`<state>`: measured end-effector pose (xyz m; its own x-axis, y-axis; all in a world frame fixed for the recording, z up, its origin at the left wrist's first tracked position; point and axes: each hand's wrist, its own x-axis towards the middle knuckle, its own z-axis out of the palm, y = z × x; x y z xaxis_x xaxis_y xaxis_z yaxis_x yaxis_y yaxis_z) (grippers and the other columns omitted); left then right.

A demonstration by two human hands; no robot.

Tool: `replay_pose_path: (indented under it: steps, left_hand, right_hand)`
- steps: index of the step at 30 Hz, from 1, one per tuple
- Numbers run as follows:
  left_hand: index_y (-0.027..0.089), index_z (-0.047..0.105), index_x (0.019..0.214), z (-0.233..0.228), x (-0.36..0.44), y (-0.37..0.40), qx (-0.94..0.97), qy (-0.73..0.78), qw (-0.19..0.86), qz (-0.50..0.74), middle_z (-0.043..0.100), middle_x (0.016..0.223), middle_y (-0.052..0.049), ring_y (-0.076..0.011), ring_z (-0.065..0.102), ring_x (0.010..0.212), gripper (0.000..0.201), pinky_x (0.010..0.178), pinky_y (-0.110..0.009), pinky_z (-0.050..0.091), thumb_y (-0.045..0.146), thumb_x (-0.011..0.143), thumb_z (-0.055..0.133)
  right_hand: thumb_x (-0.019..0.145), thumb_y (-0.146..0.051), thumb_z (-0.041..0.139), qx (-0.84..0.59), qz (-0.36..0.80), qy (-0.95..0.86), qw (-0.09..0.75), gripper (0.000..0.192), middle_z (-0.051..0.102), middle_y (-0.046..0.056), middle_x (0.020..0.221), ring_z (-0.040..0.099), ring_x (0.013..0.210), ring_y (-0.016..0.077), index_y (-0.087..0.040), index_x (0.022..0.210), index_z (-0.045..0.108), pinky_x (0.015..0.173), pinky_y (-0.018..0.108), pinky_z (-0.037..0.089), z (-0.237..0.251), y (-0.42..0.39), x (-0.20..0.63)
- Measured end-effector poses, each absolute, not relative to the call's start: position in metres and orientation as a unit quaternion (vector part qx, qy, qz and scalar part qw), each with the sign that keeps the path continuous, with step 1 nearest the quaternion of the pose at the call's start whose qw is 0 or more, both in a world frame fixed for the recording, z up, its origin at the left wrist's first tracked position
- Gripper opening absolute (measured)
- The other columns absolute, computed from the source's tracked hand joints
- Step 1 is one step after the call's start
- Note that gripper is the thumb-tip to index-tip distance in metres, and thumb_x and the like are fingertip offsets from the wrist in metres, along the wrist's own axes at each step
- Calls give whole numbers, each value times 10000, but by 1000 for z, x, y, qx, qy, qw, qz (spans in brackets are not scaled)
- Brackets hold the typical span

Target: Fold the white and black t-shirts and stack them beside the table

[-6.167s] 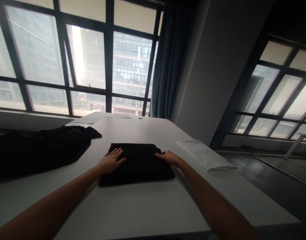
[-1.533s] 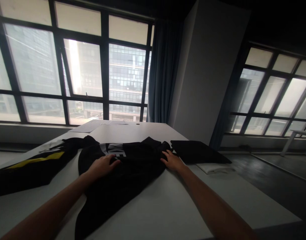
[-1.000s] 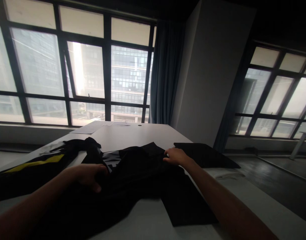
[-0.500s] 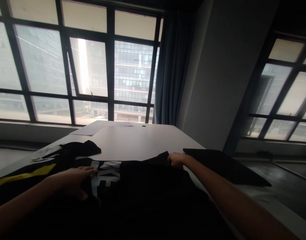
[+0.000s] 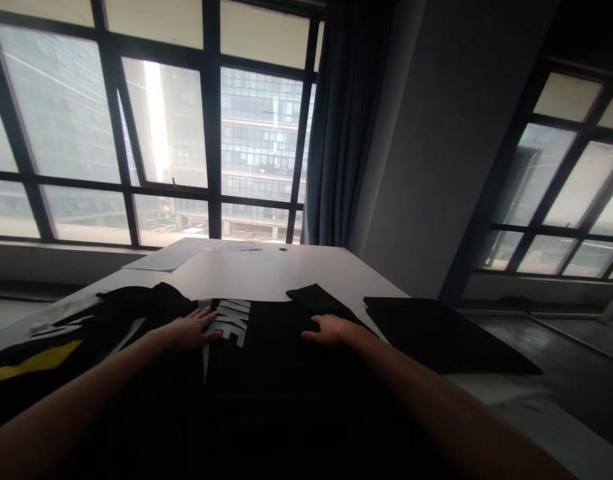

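Note:
A black garment [image 5: 286, 387] with large pale block lettering [image 5: 233, 323] lies spread over the near part of the table. My left hand [image 5: 196, 328] rests on it beside the lettering, fingers stretched out. On its right part lies my right hand [image 5: 329, 331], palm down with thumb and fingers apart. Just beyond that hand, a black flap of cloth [image 5: 316, 297] lies folded at the garment's far edge. Dark shadow hides most of the cloth nearest me.
More dark clothing with a yellow stripe [image 5: 41, 360] is heaped at the left. A flat black piece [image 5: 436, 333] lies at the right edge of the white table [image 5: 266, 270]. Paper sheets [image 5: 161, 255] lie at the far left, before windows and a blue curtain [image 5: 326, 167].
My right hand has let go of the garment's far edge and now lies on the cloth. My left hand has moved right and forward. The lettering now lies flatter.

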<state>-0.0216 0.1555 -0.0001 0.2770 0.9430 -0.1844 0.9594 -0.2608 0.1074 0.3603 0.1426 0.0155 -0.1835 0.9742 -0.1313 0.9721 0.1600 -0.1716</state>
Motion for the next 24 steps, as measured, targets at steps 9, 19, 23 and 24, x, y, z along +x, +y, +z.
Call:
replay_pose_path:
  steps: [9,19,23,24]
  left_hand:
    - [147,521,1388,8,5,138,792,610,-38,14,583,1363,-191,-363,559,1226,602,1003,-529,416,501,936,340]
    - [175,377,1483,-5,-11,133,800,600,-9,24,304,1571,-132,-309,268,1448,627,1157,-553,179,481,943,287]
    - [207,596,1302,14,-34,115,842,538,8,31,552,1417,-97,-285,505,1293,523,1109,-433,341,444,862,445]
    - [220,641,1237,16,-45,107,852,522,36,28,599,1360,-80,-280,557,1230,491,1065,-400,400,440,826,489]
  right_hand:
    - [963,-583,315,-678,62,-731,51,664,282,148,1569,193,1456,350,-180,1489,362,1145,622,108,-9,141,383]
    - [992,-409,356,-656,-10,-752,65,538,352,149,1538,258,1442,298,-167,1471,390,1162,546,146,-1,121,378]
    - [902,-227,499,-581,-16,-809,88,391,621,95,1301,577,1180,247,-205,1273,624,1071,386,367,25,84,392]
    - [863,-188,533,-576,14,-814,79,369,656,76,1243,617,1110,232,-221,1205,669,1010,344,423,30,72,401]
